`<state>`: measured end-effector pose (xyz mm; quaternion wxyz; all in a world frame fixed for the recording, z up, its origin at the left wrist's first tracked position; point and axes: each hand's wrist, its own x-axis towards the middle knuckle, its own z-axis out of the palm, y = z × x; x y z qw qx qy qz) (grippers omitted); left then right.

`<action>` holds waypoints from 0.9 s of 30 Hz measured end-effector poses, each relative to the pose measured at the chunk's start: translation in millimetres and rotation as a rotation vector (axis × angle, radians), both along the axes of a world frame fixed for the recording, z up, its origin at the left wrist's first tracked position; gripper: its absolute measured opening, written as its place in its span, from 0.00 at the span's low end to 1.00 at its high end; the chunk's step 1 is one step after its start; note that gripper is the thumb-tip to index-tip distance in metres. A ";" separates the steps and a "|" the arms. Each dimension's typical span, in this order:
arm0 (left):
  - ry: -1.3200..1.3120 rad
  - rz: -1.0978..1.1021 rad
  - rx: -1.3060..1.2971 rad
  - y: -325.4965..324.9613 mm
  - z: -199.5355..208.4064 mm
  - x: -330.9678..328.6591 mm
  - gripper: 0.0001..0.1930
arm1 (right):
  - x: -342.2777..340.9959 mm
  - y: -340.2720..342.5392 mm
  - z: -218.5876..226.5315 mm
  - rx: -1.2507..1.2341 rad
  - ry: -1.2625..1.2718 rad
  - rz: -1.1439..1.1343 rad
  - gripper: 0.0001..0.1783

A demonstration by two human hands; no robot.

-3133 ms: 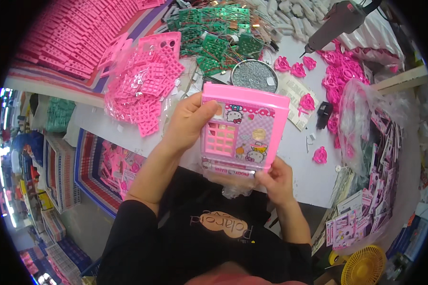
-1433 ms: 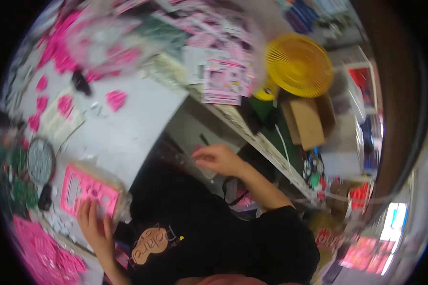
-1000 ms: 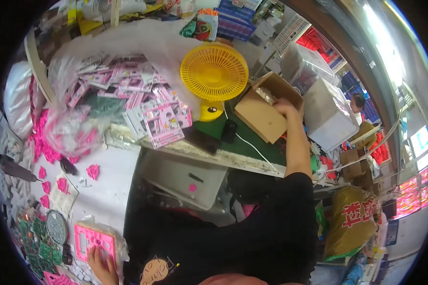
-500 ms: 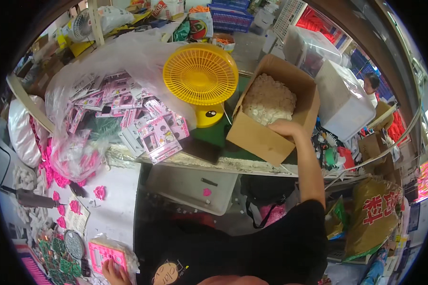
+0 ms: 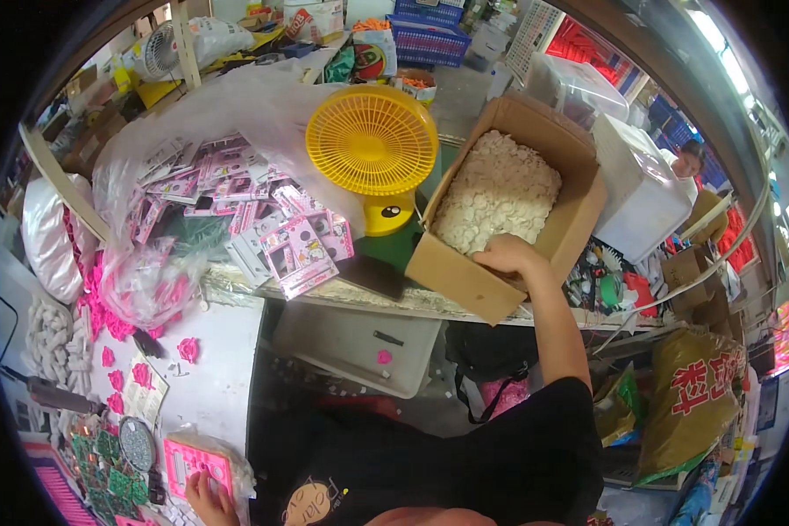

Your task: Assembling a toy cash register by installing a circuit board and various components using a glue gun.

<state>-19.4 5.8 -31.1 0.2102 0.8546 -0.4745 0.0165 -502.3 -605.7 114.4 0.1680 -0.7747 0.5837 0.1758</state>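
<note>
My right hand (image 5: pixel 510 255) reaches over the near edge of an open cardboard box (image 5: pixel 465 279). Its fingers are bunched and curled down at the heap of small whitish flat pieces (image 5: pixel 500 193) inside; the fingertips are partly hidden, so what they pinch cannot be made out. At the lower left, my left hand (image 5: pixel 209 501) rests with fingers apart on a pink rectangular plastic case (image 5: pixel 184 463), which lies on a clear bag on the white tabletop (image 5: pixel 223 368).
A yellow fan (image 5: pixel 373 145) stands left of the box. A plastic bag of pink printed cards (image 5: pixel 298 254) and a dark phone-like slab (image 5: pixel 373 277) lie nearby. Pink rose-shaped parts (image 5: pixel 188 350), an electric screwdriver (image 5: pixel 61 396) and green circuit boards (image 5: pixel 96 465) are at left. Below sits a grey tray (image 5: pixel 324 351).
The box has shifted slightly toward me and left, showing more of the heap. My right hand has moved left and nearer, its fingers now curled in. My left hand stays on the pink case.
</note>
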 end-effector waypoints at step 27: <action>-0.112 -0.106 -0.162 -97.2 88.1 -27.1 0.20 | -33.1 -132.1 -25.2 0.162 -0.346 0.138 0.55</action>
